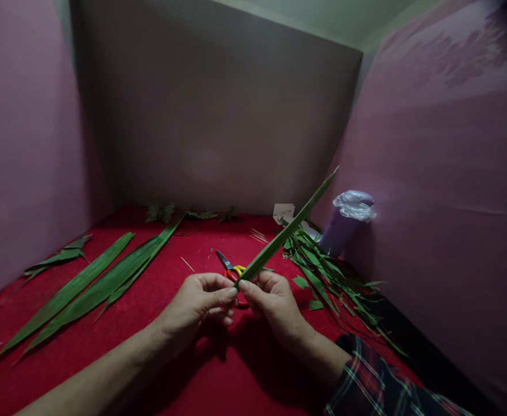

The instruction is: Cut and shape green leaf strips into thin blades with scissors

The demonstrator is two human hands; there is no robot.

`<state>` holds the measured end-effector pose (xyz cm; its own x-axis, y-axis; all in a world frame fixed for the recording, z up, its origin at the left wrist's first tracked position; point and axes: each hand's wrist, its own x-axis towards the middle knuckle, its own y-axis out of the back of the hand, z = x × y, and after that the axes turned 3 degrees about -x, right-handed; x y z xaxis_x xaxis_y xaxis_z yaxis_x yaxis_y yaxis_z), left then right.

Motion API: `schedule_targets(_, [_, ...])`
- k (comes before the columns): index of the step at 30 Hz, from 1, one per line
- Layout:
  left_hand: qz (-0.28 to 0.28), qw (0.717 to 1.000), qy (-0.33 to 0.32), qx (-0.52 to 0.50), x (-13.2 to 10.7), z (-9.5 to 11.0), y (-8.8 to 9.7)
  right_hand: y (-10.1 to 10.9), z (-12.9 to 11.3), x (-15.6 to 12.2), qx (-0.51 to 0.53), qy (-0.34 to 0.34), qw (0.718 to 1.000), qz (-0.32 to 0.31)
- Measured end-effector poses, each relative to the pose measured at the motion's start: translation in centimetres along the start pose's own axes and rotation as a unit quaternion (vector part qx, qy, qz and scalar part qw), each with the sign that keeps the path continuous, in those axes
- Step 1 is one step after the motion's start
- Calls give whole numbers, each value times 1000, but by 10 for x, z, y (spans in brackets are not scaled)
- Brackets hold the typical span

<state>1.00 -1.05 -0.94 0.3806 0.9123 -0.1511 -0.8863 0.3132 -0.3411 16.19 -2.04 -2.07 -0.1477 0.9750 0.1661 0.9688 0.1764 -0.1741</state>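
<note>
A long green leaf strip (292, 224) slants up to the right from my hands. My left hand (201, 306) and my right hand (273, 303) meet at its lower end, fingers curled, thumbs pinching the strip. Both hover just above the red cloth (218, 375). Behind my fingers lie scissors (231, 267) with red and yellow handles, partly hidden by my hands.
Long green leaves (101, 283) lie on the left of the cloth. A heap of leaf trimmings (331, 277) is at the right, beside a purple container with a plastic liner (348, 222). A small white card (283, 211) and thin sticks (258, 236) sit at the back. Pink walls close in on both sides.
</note>
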Motion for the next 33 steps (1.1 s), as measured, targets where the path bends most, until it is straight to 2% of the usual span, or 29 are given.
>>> schedule_targets(7, [-3,1000,3,-12,1,1,1,-1,-2,0,-9,8,1000,2])
schedule_targets(14, [1,1000,4,-24,1,3,5,5,2,-1,-123,90,984,88])
schedule_targets(17, [5,999,-2,-39,1,3,6,5,2,-3,-188,144,968,82])
schedule_targets(21, [22,997,24,-65,0,4,5,5,-3,-6,-216,185,955,87])
schedule_targets(24, [25,995,45,-87,0,4,6,4,-6,-8,-218,194,951,102])
schedule_targets(29, [1,992,59,-116,3,2,8,2,-5,-11,-197,198,958,67])
schedule_targets(33, [11,992,67,-109,2,3,7,2,-3,-11,-194,191,960,61])
